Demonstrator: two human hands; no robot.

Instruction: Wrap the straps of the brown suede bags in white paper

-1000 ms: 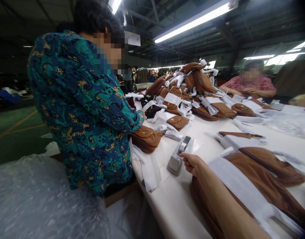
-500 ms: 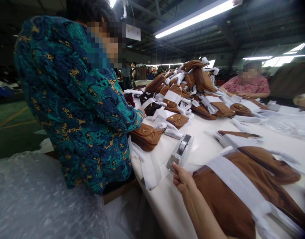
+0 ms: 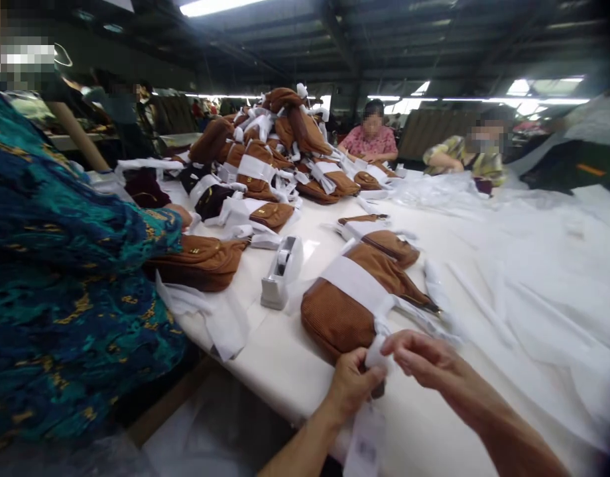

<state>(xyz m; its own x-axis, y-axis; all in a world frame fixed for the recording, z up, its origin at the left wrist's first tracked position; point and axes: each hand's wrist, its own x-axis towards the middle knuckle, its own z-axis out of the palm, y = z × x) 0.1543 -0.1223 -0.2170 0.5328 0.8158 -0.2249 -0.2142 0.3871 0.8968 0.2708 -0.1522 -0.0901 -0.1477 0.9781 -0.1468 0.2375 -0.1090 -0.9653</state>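
Observation:
A brown corduroy bag (image 3: 332, 321) lies in front of me, with a white paper band (image 3: 357, 281) around its middle. My left hand (image 3: 352, 384) is closed on the white-wrapped strap end (image 3: 377, 354) at the bag's near corner. My right hand (image 3: 424, 361) is just right of it, thumb and fingers drawn together against the white wrap; anything between those fingertips is too small to make out. Below my left hand hangs a white tag (image 3: 365, 440) with a printed label. A tape dispenser (image 3: 280, 281) stands on the table left of the bag.
Another wrapped brown bag (image 3: 392, 246) lies beyond mine. Further back is a heap of brown bags (image 3: 255, 165). At left, a person in a patterned sleeve (image 3: 111, 232) handles a bag (image 3: 200, 262). Thin white sheets (image 3: 534, 265) cover the table's right side. Two people sit across.
My view has turned right. My right hand has left the tape dispenser and come to the bag's wrapped strap end. My left hand has come into view, holding that end.

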